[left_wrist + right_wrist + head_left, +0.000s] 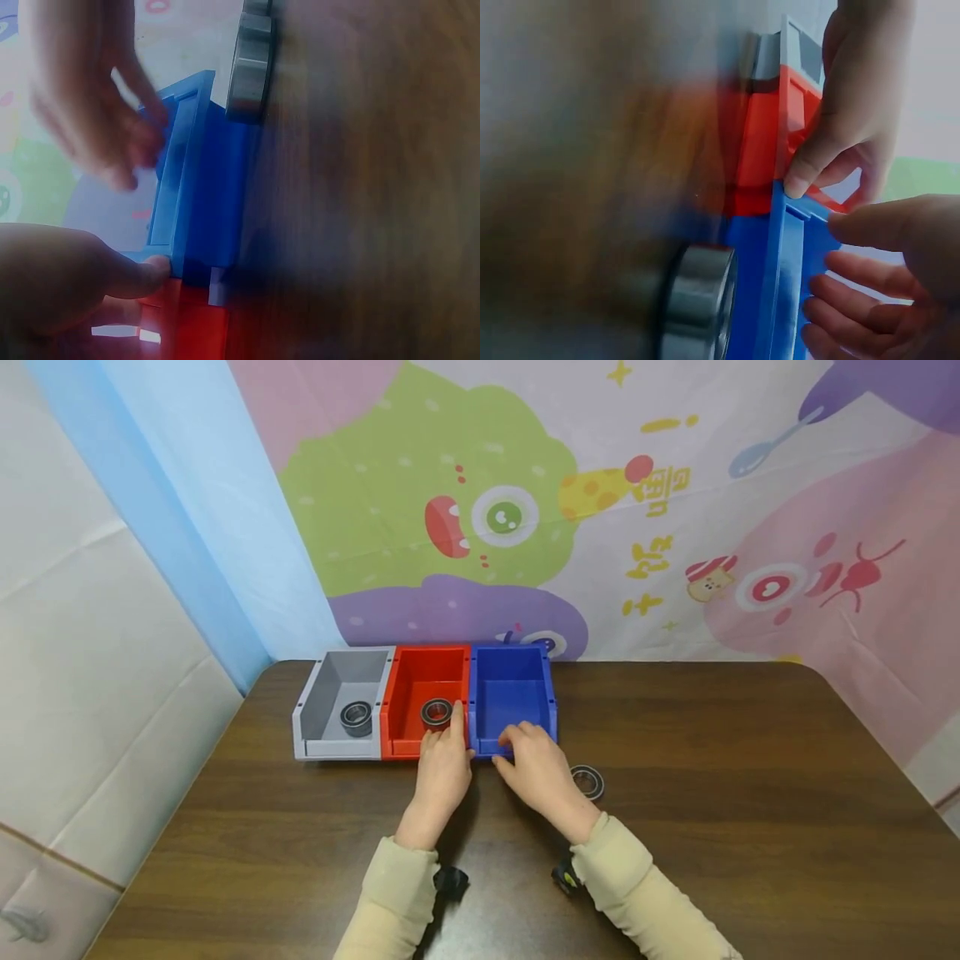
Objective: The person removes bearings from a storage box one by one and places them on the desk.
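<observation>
Three joined bins stand in a row: a grey bin [339,749], a red bin [427,674] and a blue bin [513,697]. My left hand [444,768] pinches the front rim where red meets blue, thumb on the corner and index finger along the red bin's side wall. Over the blue bin's front edge hovers my right hand [534,768], its fingers loosely bent with nothing held. One ball bearing [356,718] lies in the grey bin. Another bearing [436,714] is in the red bin, beside my left fingers. A bearing [588,782] on the table is partly hidden by my right wrist.
The brown wooden table [712,793] extends to the right of the bins. Behind them hangs a cartoon-printed cloth [652,635], reaching the table's back edge. A pale panelled surface [97,652] is at the left.
</observation>
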